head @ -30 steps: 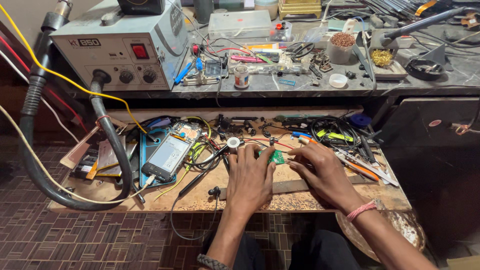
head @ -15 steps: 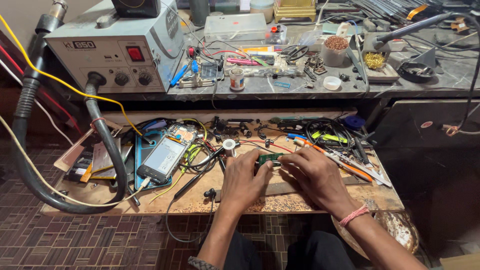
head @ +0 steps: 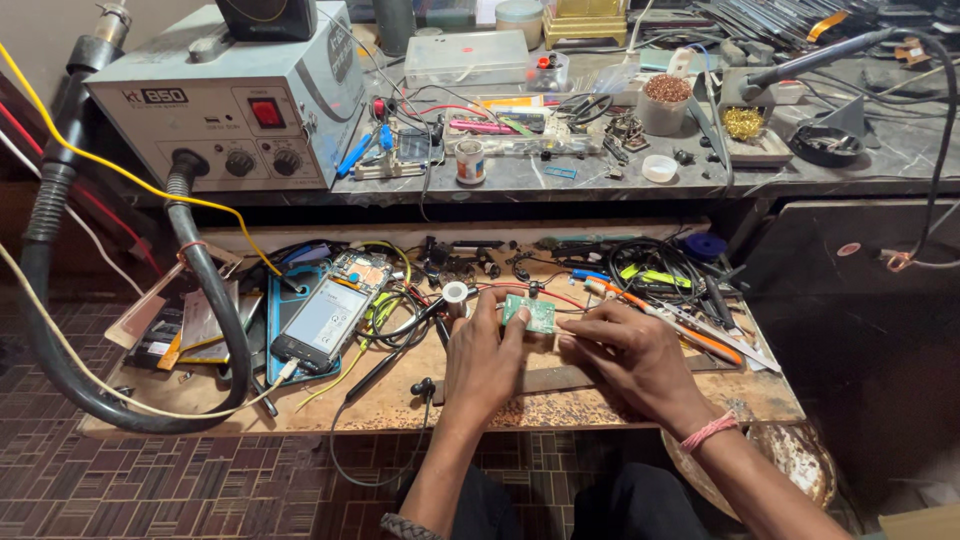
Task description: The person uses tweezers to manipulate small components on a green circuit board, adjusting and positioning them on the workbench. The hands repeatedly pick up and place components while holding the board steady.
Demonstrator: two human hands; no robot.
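Note:
A small green circuit board (head: 531,312) lies on the low wooden board (head: 400,400), held between both hands. My left hand (head: 484,357) presses its fingertips on the board's left edge. My right hand (head: 632,354), with a pink band on the wrist, touches the board's right edge with its fingertips. A small solder spool (head: 455,294) stands just left of the left hand's fingers. Red and black wires run past the green board.
An opened phone (head: 325,318) lies left on blue cases. A grey hot-air station (head: 235,105) with a thick black hose (head: 205,290) stands on the upper shelf. Screwdrivers and tweezers (head: 690,320) lie at the right. Small pots, tools and parts crowd the shelf (head: 620,170).
Both hands stay on the green circuit board, with the fingers shifted slightly. The view has moved a little closer and downward.

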